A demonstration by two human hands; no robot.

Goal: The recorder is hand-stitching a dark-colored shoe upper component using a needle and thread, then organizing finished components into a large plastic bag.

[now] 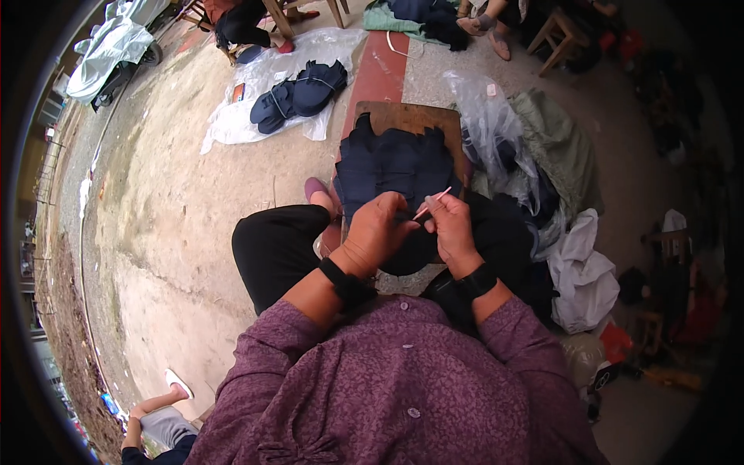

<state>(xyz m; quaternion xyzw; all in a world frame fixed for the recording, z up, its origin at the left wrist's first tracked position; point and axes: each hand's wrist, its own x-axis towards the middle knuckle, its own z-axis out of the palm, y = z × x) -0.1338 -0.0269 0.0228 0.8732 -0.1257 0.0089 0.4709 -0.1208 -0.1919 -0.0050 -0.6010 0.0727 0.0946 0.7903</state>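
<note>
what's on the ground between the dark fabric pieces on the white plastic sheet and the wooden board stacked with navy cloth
In the head view, a red-brown painted strip of the floor runs between the dark fabric pieces on the white plastic sheet and the wooden board. Nothing lies on it.

We have open bare ground (170, 217) to our left; ahead the dark cloth pile (391, 167) on the wooden board (403, 116) blocks us, and clear plastic (496, 132) with heaped clothing (566, 155) crowds our right

Soft, even daylight with faint shadows; centre sharp. Fisheye bending curves the ground (155, 232) toward a dark rim; the right side falls dim.
</note>
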